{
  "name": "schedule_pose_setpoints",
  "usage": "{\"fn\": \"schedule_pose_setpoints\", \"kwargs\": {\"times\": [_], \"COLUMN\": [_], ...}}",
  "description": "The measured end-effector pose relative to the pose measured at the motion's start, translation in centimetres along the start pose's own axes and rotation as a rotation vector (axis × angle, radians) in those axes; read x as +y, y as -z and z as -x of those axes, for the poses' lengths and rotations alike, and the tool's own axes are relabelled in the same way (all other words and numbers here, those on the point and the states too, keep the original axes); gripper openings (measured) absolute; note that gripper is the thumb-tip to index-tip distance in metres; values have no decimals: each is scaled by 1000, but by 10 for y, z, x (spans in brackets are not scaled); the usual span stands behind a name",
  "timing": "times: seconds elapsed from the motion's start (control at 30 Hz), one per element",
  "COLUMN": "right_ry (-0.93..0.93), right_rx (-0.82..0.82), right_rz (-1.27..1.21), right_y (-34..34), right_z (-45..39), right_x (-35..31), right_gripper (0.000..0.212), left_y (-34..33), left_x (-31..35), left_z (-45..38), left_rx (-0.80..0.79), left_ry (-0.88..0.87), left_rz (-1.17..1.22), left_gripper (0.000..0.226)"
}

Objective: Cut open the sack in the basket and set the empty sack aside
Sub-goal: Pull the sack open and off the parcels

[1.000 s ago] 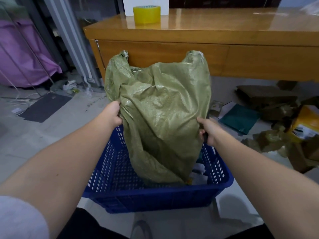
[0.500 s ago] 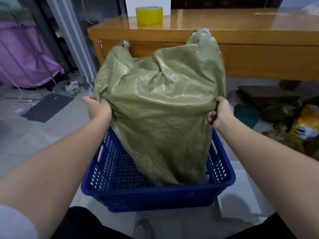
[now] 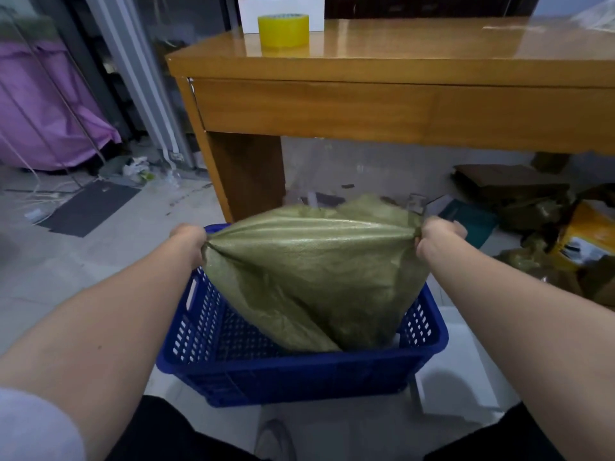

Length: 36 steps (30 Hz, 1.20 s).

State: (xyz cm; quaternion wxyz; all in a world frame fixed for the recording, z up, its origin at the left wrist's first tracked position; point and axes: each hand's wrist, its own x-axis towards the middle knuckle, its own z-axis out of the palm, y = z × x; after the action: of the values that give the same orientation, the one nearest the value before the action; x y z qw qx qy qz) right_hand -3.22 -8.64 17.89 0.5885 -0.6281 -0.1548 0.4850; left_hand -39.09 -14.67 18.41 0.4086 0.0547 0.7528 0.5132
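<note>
A green woven sack [image 3: 309, 271] is stretched between my hands over a blue plastic basket [image 3: 299, 374] on the floor. My left hand [image 3: 188, 239] grips the sack's left edge, above the basket's far left corner. My right hand [image 3: 439, 234] grips the right edge, above the basket's far right side. The sack's lower end hangs down inside the basket and its upper part flops away from me. The basket's contents are hidden by the sack.
A wooden desk [image 3: 382, 104] stands just beyond the basket, with a yellow tape roll [image 3: 283, 29] and a white box [image 3: 281, 10] on it. Cardboard and packaging [image 3: 545, 227] lie on the floor to the right. A dark mat [image 3: 90, 207] lies to the left.
The sack stood tall between my hands and was lifted; now its top has dropped and folded away, and both hands hold it lower and farther apart, stretched taut.
</note>
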Motion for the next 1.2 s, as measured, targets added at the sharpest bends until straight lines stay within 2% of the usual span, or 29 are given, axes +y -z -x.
{"fn": "schedule_pose_setpoints", "kwargs": {"times": [0.07,0.1,0.17,0.2,0.23,0.3,0.37,0.4,0.47,0.6,0.67,0.73,0.8,0.87,0.93,1.0,1.1,1.2], "right_ry": [-80,-96,-47,-20,-9,4,115,228,377,455,455,379,327,354,365,333,310,270], "right_rx": [57,75,-24,-95,-167,-346,-394,-347,-250,-292,-339,-438,-542,-603,-624,-597,-569,-536], "right_rz": [-120,-100,117,231,370,708,1142,1320,1442,1295,1167,1010,918,928,903,844,791,692], "right_y": [0,0,2,2,5,9,8,7,9,15,15,14,10,7,6,8,11,9], "right_z": [2,1,-1,-3,-3,-1,-3,-8,-13,-16,-14,-12,-8,-5,-3,-4,-5,-6], "right_x": [-1,-2,-7,-9,-12,-16,-15,-13,-12,-14,-13,-12,-12,-14,-18,-23,-24,-19], "right_gripper": [25,30,38,39,41,38,28,27,27,23,19,12,14,12,11,19,15,10], "left_y": [3,6,13,15,14,9,3,2,4,1,-9,-29,-55,-82,-100,-110,-121,-126], "left_x": [-3,-2,2,4,3,-6,-12,-13,-13,-4,-1,-3,-14,-27,-33,-36,-35,-37], "left_z": [5,9,7,7,5,-4,-6,-8,-11,-13,-10,1,19,34,42,47,52,57], "left_rx": [-132,-247,-516,-600,-617,-429,-181,-77,61,150,42,-217,-406,-484,-508,-578,-735,-887], "left_ry": [-76,-93,-53,-64,-121,-371,-572,-615,-649,-615,-692,-767,-913,-1061,-1105,-1036,-990,-809], "left_rz": [-172,-243,-439,-620,-872,-1410,-1622,-1627,-1628,-1630,-1557,-1494,-1523,-1539,-1460,-1428,-1568,-1513], "left_gripper": [16,15,34,39,42,38,24,19,15,34,54,89,109,107,90,84,61,66]}}
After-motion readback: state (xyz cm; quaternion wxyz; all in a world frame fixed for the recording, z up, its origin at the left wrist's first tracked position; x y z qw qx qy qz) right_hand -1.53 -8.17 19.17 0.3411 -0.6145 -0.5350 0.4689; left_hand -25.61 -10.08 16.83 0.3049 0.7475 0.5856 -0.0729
